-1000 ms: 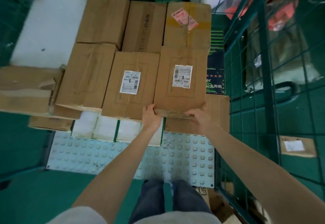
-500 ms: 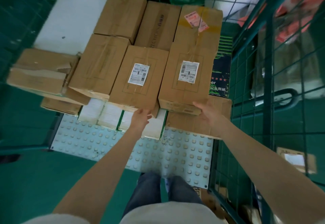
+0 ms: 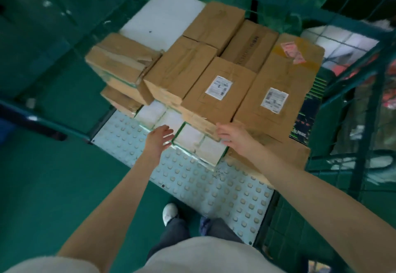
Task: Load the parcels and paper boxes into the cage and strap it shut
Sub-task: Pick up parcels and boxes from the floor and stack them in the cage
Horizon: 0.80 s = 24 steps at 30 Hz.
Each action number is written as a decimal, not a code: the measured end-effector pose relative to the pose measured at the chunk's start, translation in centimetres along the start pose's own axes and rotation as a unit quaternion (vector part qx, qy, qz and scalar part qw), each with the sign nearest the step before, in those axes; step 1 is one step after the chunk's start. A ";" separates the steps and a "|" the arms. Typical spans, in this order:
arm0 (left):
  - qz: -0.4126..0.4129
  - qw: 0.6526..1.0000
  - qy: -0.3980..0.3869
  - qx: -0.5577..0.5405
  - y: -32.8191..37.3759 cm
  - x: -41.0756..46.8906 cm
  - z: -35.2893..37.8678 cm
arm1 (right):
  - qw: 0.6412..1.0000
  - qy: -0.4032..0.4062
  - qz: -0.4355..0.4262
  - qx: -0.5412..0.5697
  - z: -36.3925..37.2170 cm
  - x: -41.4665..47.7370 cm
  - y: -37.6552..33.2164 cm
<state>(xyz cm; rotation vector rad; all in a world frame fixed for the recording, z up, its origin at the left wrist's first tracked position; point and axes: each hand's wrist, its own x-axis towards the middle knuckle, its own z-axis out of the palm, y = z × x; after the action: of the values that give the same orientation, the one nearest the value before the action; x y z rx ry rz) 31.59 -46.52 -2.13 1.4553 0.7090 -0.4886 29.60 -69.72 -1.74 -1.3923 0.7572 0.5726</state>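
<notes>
Since both grips were wide (left hand (image 3: 159, 138), right hand (image 3: 234, 136), nothing held), the labelled box (image 3: 216, 101) resting on the white packs (image 3: 199, 146) could slide off.

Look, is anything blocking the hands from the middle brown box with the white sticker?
Nothing visible is. The right hand is at the front edge of the stickered box, though blur hides whether it touches. The left hand hangs open just before it, by the white paper packs.
</notes>
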 end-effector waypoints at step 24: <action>0.043 0.863 0.356 -0.356 -13.2 -12.1 -56.0 | 0.852 -0.376 -0.036 -0.362 61.8 -8.3 8.7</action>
<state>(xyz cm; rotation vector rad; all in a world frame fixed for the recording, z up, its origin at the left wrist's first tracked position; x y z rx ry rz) 6.18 6.47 -1.70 0.9146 1.2389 0.4062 25.98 -6.93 -0.24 -1.6667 -0.1908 1.3311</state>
